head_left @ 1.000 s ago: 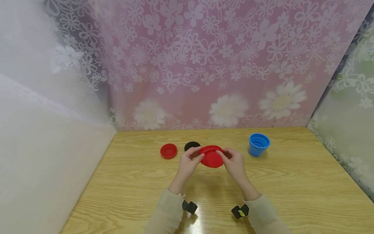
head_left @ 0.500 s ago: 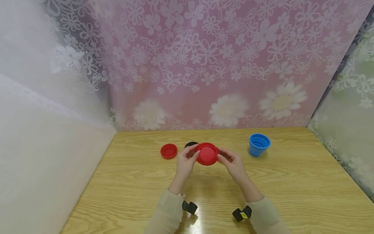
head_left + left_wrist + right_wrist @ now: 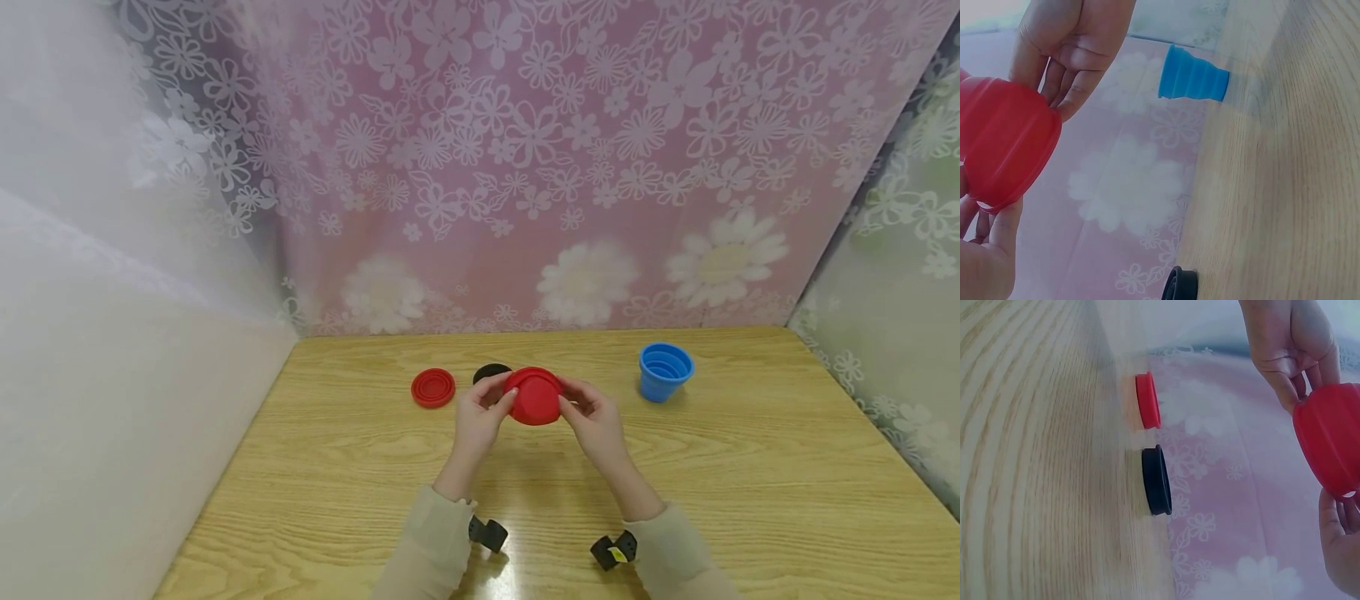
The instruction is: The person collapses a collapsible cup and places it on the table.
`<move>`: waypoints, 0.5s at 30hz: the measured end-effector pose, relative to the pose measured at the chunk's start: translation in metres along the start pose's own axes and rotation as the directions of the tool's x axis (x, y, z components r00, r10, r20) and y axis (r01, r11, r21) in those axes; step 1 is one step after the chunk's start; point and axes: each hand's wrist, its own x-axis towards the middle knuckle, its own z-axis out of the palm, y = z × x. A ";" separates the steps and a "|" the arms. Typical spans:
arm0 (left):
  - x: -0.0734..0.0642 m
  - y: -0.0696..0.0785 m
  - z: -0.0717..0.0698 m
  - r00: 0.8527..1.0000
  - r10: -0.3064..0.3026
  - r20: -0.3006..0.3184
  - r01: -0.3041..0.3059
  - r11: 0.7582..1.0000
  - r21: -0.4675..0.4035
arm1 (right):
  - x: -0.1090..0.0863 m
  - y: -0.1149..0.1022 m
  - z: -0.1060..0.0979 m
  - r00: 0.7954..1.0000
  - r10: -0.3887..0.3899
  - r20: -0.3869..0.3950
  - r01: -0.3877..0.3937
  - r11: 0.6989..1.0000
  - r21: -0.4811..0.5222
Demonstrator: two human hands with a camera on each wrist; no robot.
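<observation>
A red collapsible cup (image 3: 537, 402) is held up over the table, its base turned toward me and its rim facing away. On its left side my left hand (image 3: 476, 417) grips it, the thumb on the cup wall and the fingers behind the rim. My right hand (image 3: 597, 423) pinches the opposite side the same way. In the left wrist view the cup (image 3: 1007, 140) shows stepped walls, partly expanded, with both hands at its rim. The right wrist view has the same red cup (image 3: 1332, 437) cut off by the frame's edge.
A flattened red collapsible cup (image 3: 432, 388) lies on the wooden table (image 3: 337, 500) at the back left. Beside it, a black flattened cup (image 3: 491, 372) is partly hidden by my left hand. An expanded blue cup (image 3: 664, 372) stands upright at the back right.
The held red cup has shifted slightly left from one second ago, and its base has turned more toward me. Both hands keep their grip; the cups on the table have not moved.
</observation>
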 end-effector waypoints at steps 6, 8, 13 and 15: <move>0.000 0.000 0.000 0.998 -0.053 0.018 0.054 0.998 -0.046 | 0.000 -0.002 0.001 1.000 0.016 -0.016 -0.016 1.000 0.003; 0.000 -0.001 -0.001 0.997 -0.075 0.035 0.078 0.995 -0.067 | 0.001 -0.003 0.001 1.000 0.027 -0.016 -0.027 1.000 -0.003; 0.000 0.000 -0.002 0.990 -0.112 0.089 0.121 0.987 -0.105 | 0.002 -0.006 -0.001 0.999 0.031 -0.008 -0.031 0.999 -0.023; 0.000 0.000 -0.003 0.987 -0.120 0.104 0.131 0.986 -0.099 | 0.002 -0.007 -0.001 0.999 0.032 -0.004 -0.033 0.999 -0.022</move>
